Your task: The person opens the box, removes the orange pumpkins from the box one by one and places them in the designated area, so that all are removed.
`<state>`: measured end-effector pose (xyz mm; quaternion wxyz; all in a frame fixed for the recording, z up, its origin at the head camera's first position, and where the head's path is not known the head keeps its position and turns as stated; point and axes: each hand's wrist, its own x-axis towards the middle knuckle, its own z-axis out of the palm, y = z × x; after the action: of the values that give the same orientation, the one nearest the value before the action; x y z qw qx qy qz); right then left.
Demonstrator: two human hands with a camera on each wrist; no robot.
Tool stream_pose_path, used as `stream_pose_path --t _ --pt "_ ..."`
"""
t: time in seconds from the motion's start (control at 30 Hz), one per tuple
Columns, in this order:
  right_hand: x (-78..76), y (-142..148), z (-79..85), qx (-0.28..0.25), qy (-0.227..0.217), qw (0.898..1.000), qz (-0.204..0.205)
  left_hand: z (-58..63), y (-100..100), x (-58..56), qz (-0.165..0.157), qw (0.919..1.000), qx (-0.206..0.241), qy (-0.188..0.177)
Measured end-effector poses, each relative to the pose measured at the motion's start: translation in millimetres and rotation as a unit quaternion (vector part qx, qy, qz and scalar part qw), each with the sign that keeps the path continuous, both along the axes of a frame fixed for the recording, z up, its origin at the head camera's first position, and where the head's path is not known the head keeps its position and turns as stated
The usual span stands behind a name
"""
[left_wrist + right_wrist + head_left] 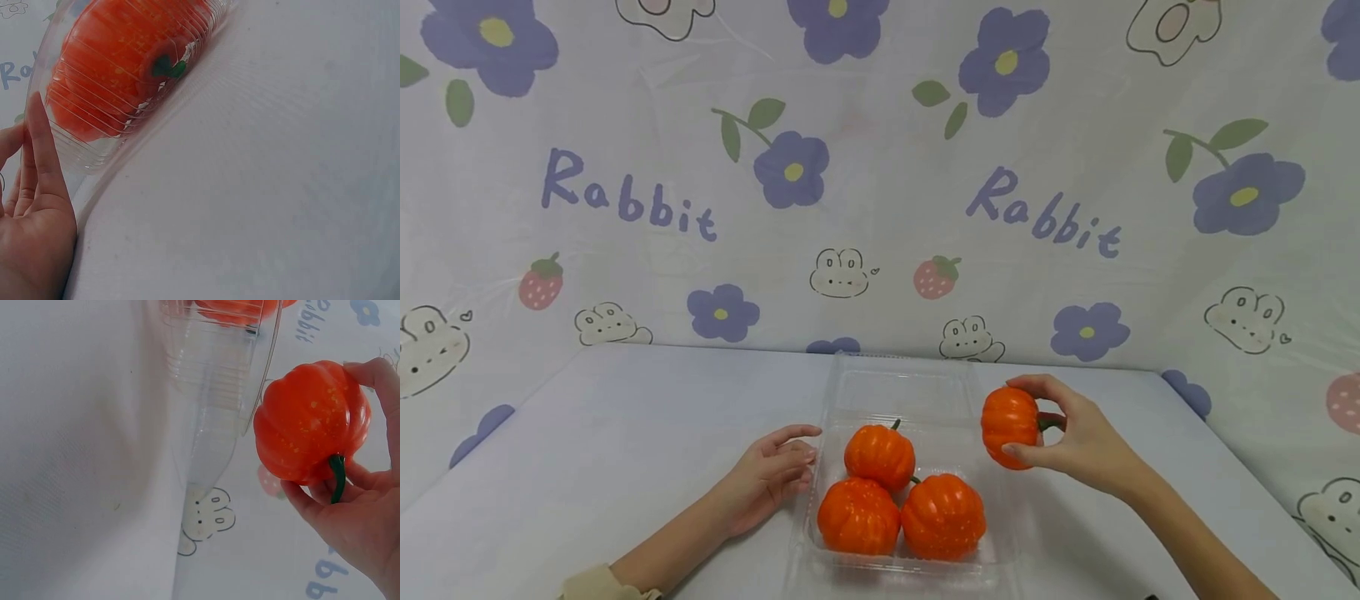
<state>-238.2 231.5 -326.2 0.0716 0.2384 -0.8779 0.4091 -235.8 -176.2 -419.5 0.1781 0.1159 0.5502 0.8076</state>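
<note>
My right hand (1078,429) grips an orange pumpkin (1010,425) with a green stem, held up just right of a clear plastic container (925,565). In the right wrist view, fingers and thumb wrap round this pumpkin (306,425), its stem toward the palm. Three more orange pumpkins sit inside the container: one at the back (880,457), one front left (858,518) and one front right (943,518). At the container's left side is my left hand (766,477), fingers extended. The left wrist view shows its fingertips right at the ribbed clear wall (81,153).
The container's clear lid (902,390) lies folded back behind it. Everything stands on a white table (647,433). Behind the table hangs a white cloth (880,208) printed with flowers, rabbits and strawberries.
</note>
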Motion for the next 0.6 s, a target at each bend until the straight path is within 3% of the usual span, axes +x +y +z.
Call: stream_pose_path --t 0.6 --pt "-2.2 3.3 -2.0 0.019 -0.008 1.000 -0.015 -2.1 -0.2 -1.8 -0.002 1.0000 -0.006 0.004"
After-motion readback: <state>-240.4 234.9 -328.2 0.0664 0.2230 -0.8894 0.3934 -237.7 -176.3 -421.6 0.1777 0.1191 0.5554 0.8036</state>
